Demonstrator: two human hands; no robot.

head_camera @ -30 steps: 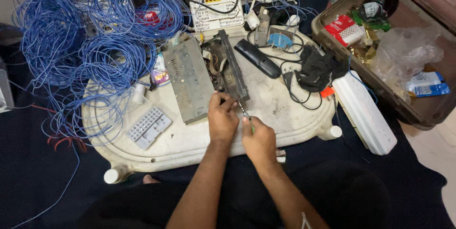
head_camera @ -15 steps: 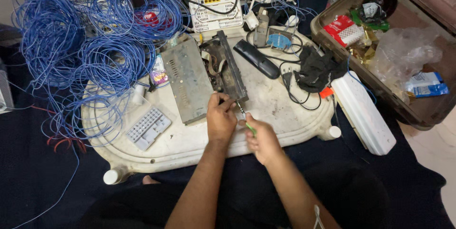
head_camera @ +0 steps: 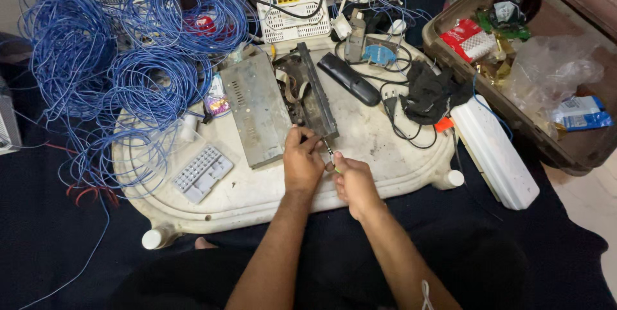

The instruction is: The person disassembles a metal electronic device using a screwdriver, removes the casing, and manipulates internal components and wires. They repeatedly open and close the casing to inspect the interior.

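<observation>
- The left hand (head_camera: 302, 163) rested on the white table (head_camera: 257, 194), its fingertips pressed against the near end of a dark, opened electronic chassis (head_camera: 308, 95).
- The right hand (head_camera: 353, 181) was curled shut around a small screwdriver (head_camera: 330, 153), whose thin shaft pointed up at the chassis corner, just beside the left fingertips.
- The chassis lay near the middle of the table, running away from the person, with its grey metal cover (head_camera: 257, 107) lying flat right alongside on the left.
- A small grey keypad panel (head_camera: 202, 172) lay on the table's near left part, apart from both hands.
- Tangled coils of blue wire (head_camera: 109, 59) covered the table's far left and spilled onto the dark floor.
- A black remote control (head_camera: 350, 79) sat just right of the chassis, with a black cloth (head_camera: 427, 95) further right.
- A white router (head_camera: 292, 11) stood at the far edge.
- An open suitcase (head_camera: 578, 149) with packets and plastic stood off the table to the right.
</observation>
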